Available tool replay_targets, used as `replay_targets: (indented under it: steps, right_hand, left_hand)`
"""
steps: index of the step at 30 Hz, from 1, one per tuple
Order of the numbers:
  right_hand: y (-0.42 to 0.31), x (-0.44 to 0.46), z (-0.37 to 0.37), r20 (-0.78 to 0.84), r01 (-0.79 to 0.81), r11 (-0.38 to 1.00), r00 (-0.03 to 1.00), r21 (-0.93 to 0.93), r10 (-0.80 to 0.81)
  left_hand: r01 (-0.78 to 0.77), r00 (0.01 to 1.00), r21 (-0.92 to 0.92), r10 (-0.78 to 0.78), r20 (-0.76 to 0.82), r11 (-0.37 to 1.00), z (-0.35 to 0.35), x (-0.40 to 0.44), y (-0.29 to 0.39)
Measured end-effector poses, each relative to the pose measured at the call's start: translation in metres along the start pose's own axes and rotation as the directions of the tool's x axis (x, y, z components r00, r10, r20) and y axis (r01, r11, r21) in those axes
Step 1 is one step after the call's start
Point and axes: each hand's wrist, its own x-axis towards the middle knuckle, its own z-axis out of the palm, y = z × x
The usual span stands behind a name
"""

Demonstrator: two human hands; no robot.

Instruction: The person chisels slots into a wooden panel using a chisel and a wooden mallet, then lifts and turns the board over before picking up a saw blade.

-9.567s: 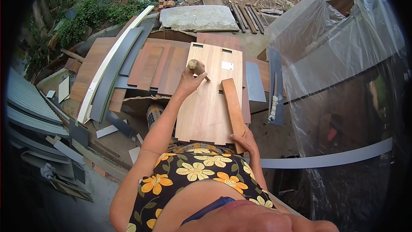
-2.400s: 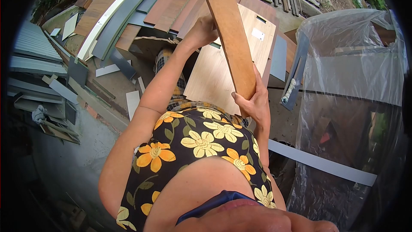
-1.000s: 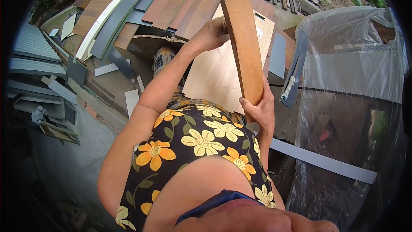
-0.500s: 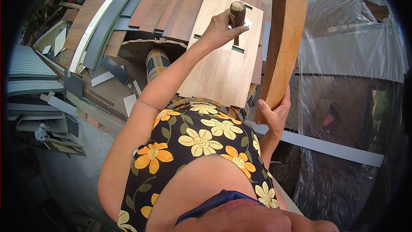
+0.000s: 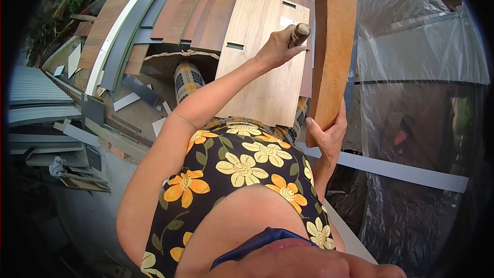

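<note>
My left hand (image 5: 278,50) is wrapped around the wooden handle of a chisel (image 5: 300,32), whose end points up toward me. Its blade is hidden beneath the hand. Under it a pale wood-grain board (image 5: 252,90) lies across my lap, with dark rectangular slots (image 5: 235,46) cut in it and a small white patch (image 5: 288,21) near the far end. On the right, my right hand (image 5: 329,133) grips the lower end of a thick brown wooden block (image 5: 337,51), which stands up beside the board's right edge.
Brown wood-grain panels (image 5: 211,18) lie beyond the board. Long grey and white strips (image 5: 116,36) curve along the left, near scattered offcuts (image 5: 136,92). Clear plastic sheeting (image 5: 411,46) covers things on the right, with a pale strip (image 5: 401,172) running across.
My left hand and the chisel have shifted right and slightly toward me, covering the slot near the board's right side. The wooden block has moved slightly left and stands closer to the chisel.
</note>
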Motion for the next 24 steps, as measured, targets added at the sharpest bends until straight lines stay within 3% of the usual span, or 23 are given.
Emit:
replay_targets:
  steps: [9,12,15,17,20,24]
  right_hand:
    - [0.002,0.004,-0.002,0.015,0.039,0.999,0.999,0.022,-0.040]
    - [0.008,0.010,0.009,0.043,-0.044,0.997,0.998,-0.071,0.047]
    - [0.003,0.009,0.014,0.082,-0.015,0.992,0.996,-0.127,0.026]
    - [0.005,0.007,0.015,0.091,0.009,0.997,0.996,-0.076,-0.002]
    - [0.001,0.006,0.012,0.067,0.010,0.997,0.998,-0.080,-0.004]
    - [0.001,0.010,0.015,0.042,0.005,0.987,0.999,-0.158,0.001]
  left_hand:
    - [0.005,1.000,-0.055,-0.005,-0.011,0.998,0.005,-0.006,0.004]
    - [0.005,1.000,-0.062,-0.005,-0.001,0.998,0.006,-0.007,0.004]
    - [-0.043,0.999,-0.018,0.043,-0.022,0.999,0.007,0.000,0.002]
    - [-0.094,0.996,0.077,0.094,0.005,0.993,0.005,0.002,0.001]
    - [-0.018,0.997,0.036,0.015,0.077,0.999,0.004,0.005,0.011]
    - [-0.076,0.990,0.023,0.072,0.123,0.997,0.005,0.008,0.012]
